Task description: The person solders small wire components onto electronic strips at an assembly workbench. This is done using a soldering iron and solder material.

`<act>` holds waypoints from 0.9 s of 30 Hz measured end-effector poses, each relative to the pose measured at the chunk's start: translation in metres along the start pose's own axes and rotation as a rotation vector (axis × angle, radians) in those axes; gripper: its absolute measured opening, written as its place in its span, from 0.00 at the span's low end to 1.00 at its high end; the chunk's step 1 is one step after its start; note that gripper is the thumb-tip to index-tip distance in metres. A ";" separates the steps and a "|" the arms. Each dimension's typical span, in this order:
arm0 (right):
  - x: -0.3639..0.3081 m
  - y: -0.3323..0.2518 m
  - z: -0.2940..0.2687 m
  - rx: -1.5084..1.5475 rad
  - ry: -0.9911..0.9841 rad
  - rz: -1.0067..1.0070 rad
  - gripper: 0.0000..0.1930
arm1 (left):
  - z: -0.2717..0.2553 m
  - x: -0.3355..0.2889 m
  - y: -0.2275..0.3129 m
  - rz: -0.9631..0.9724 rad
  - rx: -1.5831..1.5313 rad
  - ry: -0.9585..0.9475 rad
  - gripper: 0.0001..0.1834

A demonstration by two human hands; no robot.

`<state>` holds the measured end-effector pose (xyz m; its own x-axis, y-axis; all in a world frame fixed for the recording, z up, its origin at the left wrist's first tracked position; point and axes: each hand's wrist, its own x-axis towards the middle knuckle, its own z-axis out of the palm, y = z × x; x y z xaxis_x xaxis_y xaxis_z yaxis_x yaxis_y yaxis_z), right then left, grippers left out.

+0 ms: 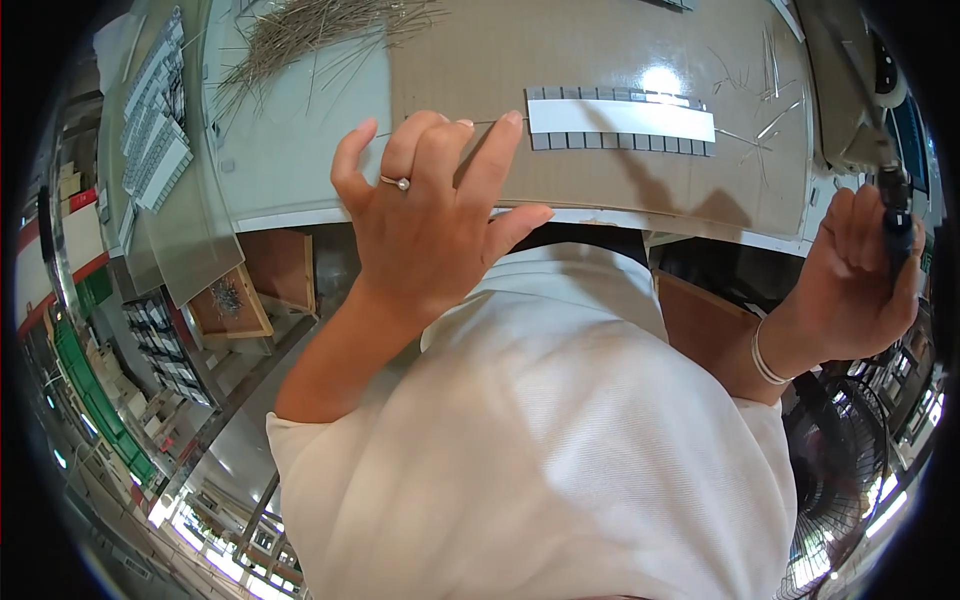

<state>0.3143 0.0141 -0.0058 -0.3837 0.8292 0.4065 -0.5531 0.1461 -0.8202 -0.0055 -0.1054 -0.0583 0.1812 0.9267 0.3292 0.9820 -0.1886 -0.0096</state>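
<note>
My left hand [425, 205], a ring on one finger, is over the near part of the table with its fingers spread and slightly bent. Its index fingertip is beside the left end of a flat strip [620, 120], white along the middle with grey segments down both long sides. A thin wire runs out from that end past the fingertip; whether the finger touches it I cannot tell. Off to the far right, my right hand [862, 270] is closed round a dark, slim, pen-like tool [897, 215], whose shaft points up and away. Its exact kind is unclear.
Thin wires lie in a heap [300, 40] at the table's far left. Loose wires [765, 130] are scattered right of the strip. Similar segmented strips [155, 140] are stacked at left. A beige device [850, 100] stands at right; a black fan [840, 450] is below my right arm.
</note>
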 end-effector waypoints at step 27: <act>-0.020 0.042 -0.020 -1.258 0.119 -0.319 0.15 | 0.000 -0.002 0.012 0.202 -0.029 0.114 0.22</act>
<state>0.3129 0.0144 -0.0565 -0.2613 0.6975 0.6673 0.4856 0.6924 -0.5336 0.0061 -0.1095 -0.0590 0.3650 0.8269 0.4278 0.9242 -0.3772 -0.0593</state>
